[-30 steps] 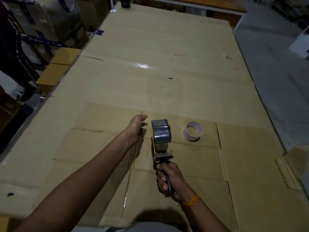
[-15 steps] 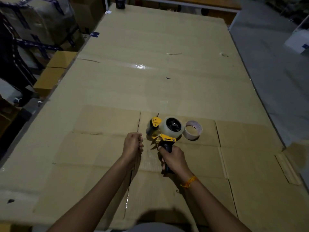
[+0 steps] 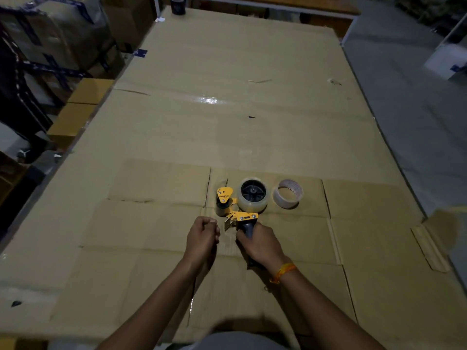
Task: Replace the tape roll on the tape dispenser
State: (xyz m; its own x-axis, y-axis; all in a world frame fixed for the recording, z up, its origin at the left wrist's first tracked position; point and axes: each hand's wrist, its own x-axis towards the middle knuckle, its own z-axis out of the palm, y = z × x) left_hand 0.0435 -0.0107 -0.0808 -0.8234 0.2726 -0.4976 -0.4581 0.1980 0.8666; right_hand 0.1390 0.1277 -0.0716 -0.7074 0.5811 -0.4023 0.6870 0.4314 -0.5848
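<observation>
A yellow tape dispenser (image 3: pixel 233 205) lies on its side on the cardboard-covered table (image 3: pixel 240 109). A clear tape roll (image 3: pixel 253 198) sits on its black hub. My right hand (image 3: pixel 260 242) grips the dispenser's dark handle. My left hand (image 3: pixel 203 233) is a closed fist just left of the dispenser's blade end; whether it pinches a tape end I cannot tell. A thin, nearly used-up tape roll (image 3: pixel 288 194) lies flat on the cardboard right of the dispenser.
Flattened cardboard sheets cover the whole table. A dark cup (image 3: pixel 178 5) stands at the far edge. Stacked boxes (image 3: pixel 78 107) and wrapped bundles (image 3: pixel 50 39) stand left of the table. Grey floor (image 3: pixel 409 109) runs along the right side.
The dispenser went from upright to lying on its side with the hub facing up. My left hand pulled back and closed into a fist near the blade.
</observation>
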